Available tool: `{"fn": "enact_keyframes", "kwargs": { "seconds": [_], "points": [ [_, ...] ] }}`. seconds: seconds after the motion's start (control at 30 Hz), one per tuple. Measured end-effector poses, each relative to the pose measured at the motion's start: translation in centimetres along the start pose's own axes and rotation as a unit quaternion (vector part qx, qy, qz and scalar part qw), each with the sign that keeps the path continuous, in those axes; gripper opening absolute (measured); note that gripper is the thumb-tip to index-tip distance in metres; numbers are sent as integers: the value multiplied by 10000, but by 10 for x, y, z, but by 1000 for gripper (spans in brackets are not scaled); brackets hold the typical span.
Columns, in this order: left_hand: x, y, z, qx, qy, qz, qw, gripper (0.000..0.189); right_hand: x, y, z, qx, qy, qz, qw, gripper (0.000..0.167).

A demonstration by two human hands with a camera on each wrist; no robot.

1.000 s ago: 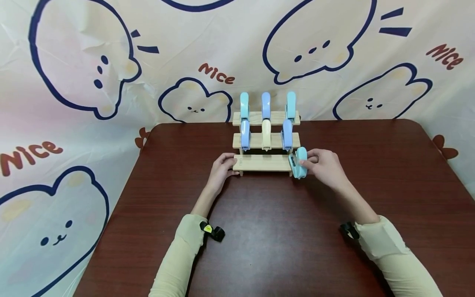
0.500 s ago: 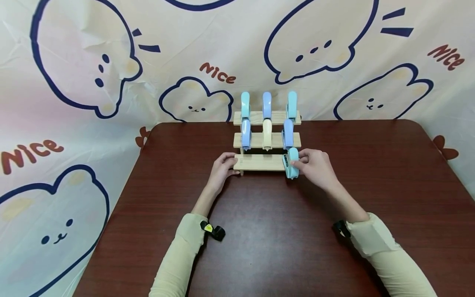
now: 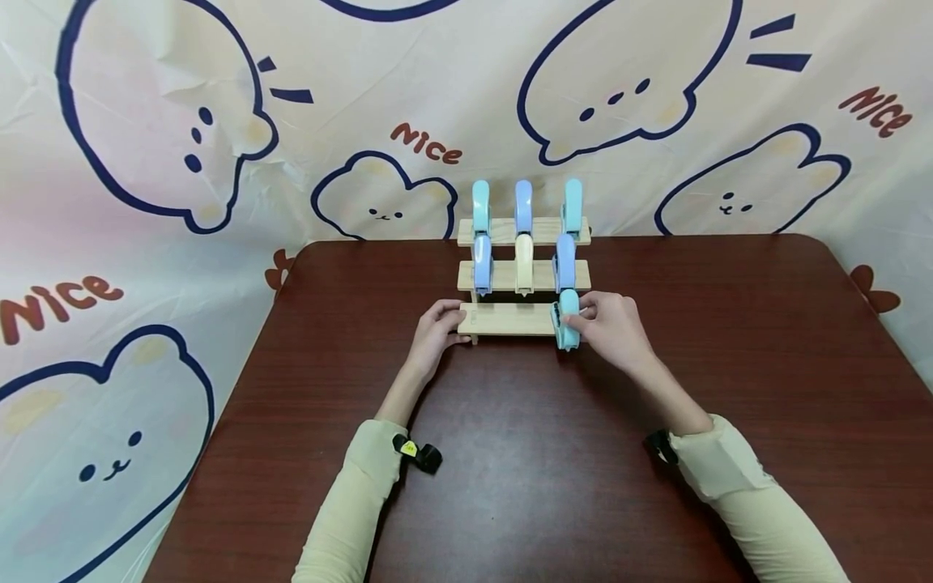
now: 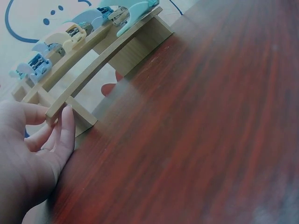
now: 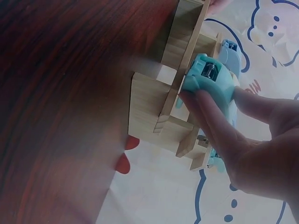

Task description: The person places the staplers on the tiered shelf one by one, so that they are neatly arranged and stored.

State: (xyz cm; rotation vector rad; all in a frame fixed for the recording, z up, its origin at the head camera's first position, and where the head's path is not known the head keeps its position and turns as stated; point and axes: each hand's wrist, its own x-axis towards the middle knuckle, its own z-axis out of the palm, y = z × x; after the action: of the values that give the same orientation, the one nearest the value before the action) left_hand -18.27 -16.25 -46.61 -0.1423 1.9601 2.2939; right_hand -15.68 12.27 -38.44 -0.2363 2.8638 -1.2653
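A three-tiered wooden rack [image 3: 508, 319] stands towards the back of the table. My left hand [image 3: 432, 334] pinches the left end of its lowest, front board, as the left wrist view shows beside the rack's board [image 4: 86, 77]. At the right end of that board, my right hand [image 3: 618, 330] grips a teal spring clothespin [image 3: 568, 321] between thumb and fingers. In the right wrist view, the clothespin [image 5: 216, 77], with a metal spring, sits at the board's edge; how far its mouth reaches over the board is partly hidden.
Blue clothespins [image 3: 483, 265] and a cream one [image 3: 524, 265] stand along the middle board. Teal [image 3: 480, 207] and blue-violet [image 3: 523, 207] ones are on the top board. A patterned cloth [image 3: 496, 89] hangs behind the brown table [image 3: 510, 453].
My right hand has moved left with the teal clothespin, from beyond the front board's right end to over it. The left hand keeps its hold on the rack.
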Motion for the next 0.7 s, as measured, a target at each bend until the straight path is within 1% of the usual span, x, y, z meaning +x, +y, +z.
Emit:
{"fn": "enact_keyframes", "kwargs": {
  "seconds": [0.2,0.47,0.7],
  "points": [
    [1,-1,0,-10,2,-24,10000,29,1,-1,2,-115,68,-36,9999,23],
    [0,-1,0,17,-8,-4,10000,30,3,-2,3,-222,61,-14,9997,27],
    [0,-1,0,-15,1,-11,10000,31,5,-2,5,-236,146,-45,9996,26]
  ]
}}
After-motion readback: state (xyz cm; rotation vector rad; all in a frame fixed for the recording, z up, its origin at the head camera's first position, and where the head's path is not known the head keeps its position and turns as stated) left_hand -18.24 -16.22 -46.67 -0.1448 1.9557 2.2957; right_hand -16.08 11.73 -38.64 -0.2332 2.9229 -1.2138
